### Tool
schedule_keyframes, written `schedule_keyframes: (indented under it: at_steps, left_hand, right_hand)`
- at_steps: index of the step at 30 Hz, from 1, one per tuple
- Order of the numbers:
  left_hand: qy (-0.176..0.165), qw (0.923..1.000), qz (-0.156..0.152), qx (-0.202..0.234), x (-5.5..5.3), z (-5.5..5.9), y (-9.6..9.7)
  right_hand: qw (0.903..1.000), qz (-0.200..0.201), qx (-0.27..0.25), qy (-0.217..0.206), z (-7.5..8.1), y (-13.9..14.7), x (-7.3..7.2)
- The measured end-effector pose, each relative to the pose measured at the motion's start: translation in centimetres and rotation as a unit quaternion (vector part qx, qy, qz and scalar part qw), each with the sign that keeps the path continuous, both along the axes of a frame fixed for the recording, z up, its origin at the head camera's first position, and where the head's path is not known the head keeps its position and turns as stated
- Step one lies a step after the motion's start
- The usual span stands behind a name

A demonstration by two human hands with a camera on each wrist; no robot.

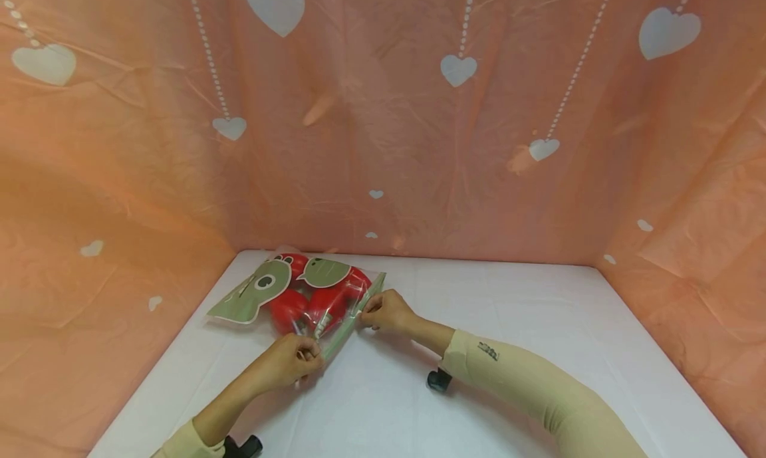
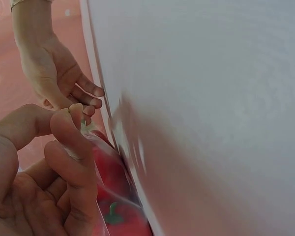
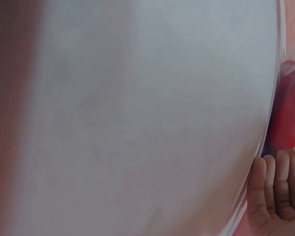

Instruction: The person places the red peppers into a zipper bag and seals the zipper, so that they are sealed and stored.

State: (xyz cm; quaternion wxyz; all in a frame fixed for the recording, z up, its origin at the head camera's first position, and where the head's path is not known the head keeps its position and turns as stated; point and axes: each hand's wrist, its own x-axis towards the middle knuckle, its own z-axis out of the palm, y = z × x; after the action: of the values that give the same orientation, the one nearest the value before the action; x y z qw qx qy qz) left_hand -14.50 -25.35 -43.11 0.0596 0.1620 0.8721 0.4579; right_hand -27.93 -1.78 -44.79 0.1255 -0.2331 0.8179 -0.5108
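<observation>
A clear plastic zip bag (image 1: 325, 272) printed with green animal shapes lies at the back left of the white table. Inside it are several rounded red peppers (image 1: 288, 310); one green stem (image 2: 114, 215) shows through the plastic in the left wrist view. My left hand (image 1: 287, 361) pinches the near end of the bag's green-edged opening between thumb and forefinger. Farther along that same edge, my right hand (image 1: 389, 312) pinches it with thumb and fingertips. In the right wrist view the right hand's fingers (image 3: 282, 189) lie close beside the red contents.
The white tabletop (image 1: 509, 312) stretches right and forward of the bag. Orange curtains (image 1: 419, 145) with white hearts enclose the back and both sides. Black wrist mounts (image 1: 439, 380) hang under both forearms.
</observation>
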Motion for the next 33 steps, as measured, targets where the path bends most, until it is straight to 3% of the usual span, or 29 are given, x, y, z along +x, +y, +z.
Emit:
schedule_keyframes:
  at_steps: [24, 33]
  left_hand:
    - [0.003, 0.9999, -0.002, -0.013, 0.0, -0.2, -0.2]
    - [0.019, 0.9996, -0.005, -0.020, 0.1, -0.1, -0.3]
  right_hand:
    - [0.9989, -0.038, 0.022, -0.017, 0.9, 0.5, -2.1]
    - [0.9978, -0.053, 0.024, -0.031, 1.0, 0.8, -3.3]
